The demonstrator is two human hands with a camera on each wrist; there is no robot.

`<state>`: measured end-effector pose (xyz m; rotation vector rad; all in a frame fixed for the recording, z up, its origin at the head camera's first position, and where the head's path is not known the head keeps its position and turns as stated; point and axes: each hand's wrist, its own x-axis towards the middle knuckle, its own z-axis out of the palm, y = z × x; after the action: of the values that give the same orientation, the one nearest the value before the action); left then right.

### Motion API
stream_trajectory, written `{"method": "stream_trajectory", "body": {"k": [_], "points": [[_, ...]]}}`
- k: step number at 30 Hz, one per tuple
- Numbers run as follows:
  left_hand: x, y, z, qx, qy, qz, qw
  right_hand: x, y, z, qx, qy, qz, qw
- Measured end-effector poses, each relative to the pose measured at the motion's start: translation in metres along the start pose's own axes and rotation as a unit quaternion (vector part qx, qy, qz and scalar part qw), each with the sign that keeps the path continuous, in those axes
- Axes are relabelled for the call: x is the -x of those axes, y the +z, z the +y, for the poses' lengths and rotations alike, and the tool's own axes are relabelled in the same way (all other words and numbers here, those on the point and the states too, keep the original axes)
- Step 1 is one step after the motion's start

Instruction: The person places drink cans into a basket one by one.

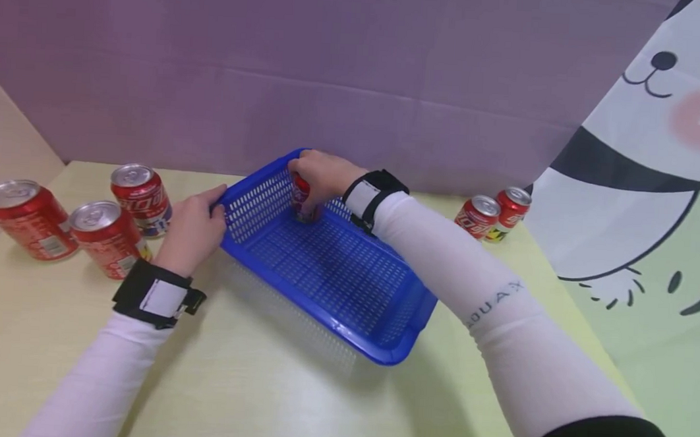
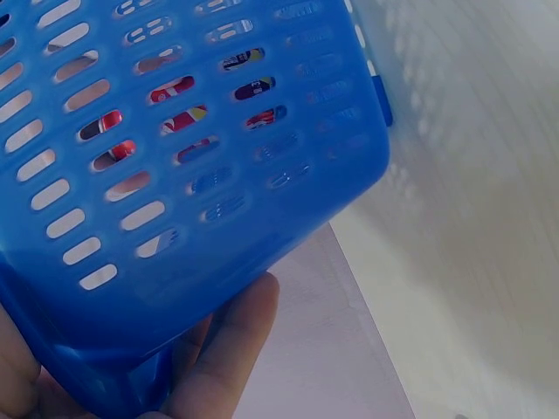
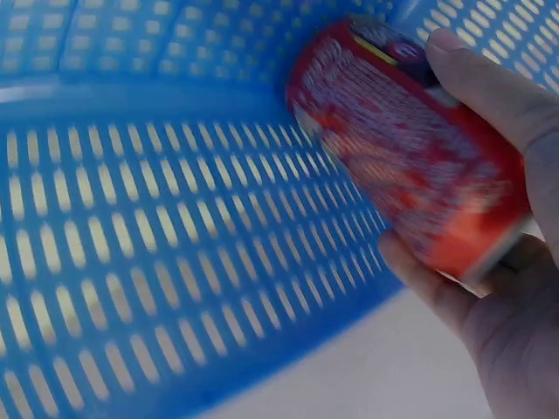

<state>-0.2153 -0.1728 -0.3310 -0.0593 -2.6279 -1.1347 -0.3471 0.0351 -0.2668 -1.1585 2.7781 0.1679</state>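
Observation:
A blue plastic basket with slotted walls sits at an angle over the table's middle. My left hand grips its left rim, and in the left wrist view the fingers bend round the blue edge. Inside the basket's far left corner, my right hand holds a red soda can. In the right wrist view the thumb and fingers lie on either side of this can, whose far end is close to the basket wall. Red patches of it show through the slots in the left wrist view.
Left of the basket stand three red soda cans: one at the outer left, one nearer, one farther back. Two more cans stand at the right rear. A purple cloth wall rises behind the table.

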Motion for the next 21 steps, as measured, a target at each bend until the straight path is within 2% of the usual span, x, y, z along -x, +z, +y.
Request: {"method": "stream_trajectory", "body": {"k": [3,5,10,15,18,21], "points": [[0.0,0.001,-0.001,0.001,-0.001,-0.002,1.0,0.011,-0.02,0.007,0.003,0.0,0.019,1.0],[0.0,0.001,-0.002,0.001,-0.003,-0.003,1.0,0.027,-0.036,0.012,0.005,-0.002,0.045,0.999],[0.001,0.002,-0.002,-0.001,-0.004,-0.001,1.0,0.089,-0.064,0.027,0.005,0.015,0.103,0.995],[0.0,0.001,-0.003,-0.001,0.007,0.008,0.9999,0.162,-0.066,0.049,-0.009,0.045,0.117,0.992],[-0.002,-0.001,-0.005,0.001,0.012,0.009,0.9999,0.2,-0.062,0.063,-0.058,0.077,0.115,0.989],[-0.004,-0.004,-0.007,0.001,0.008,0.005,1.0,0.23,-0.054,0.074,-0.109,0.123,0.126,0.978]]}}
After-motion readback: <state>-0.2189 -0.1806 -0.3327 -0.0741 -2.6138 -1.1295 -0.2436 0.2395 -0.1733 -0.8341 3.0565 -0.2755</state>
